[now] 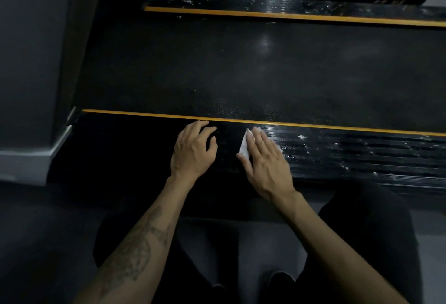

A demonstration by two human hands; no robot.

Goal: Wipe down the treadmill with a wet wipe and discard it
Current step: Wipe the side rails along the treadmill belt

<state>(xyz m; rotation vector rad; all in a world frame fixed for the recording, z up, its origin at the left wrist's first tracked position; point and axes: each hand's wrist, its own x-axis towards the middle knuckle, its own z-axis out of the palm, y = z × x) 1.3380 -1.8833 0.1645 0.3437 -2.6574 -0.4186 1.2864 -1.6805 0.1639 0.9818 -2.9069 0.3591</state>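
A black treadmill belt (241, 67) sits between ribbed black side rails (362, 154) edged with orange stripes (337, 127). The wipe (244, 143) is white.

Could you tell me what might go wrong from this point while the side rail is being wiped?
The wet wipe lies mostly under the flat right hand with no grip on it, so it could bunch or slip out on the ribbed side rail. The left hand braces on the same rail, and might slide if that part is damp. Flecks also show on the belt, easily missed in this dim light.
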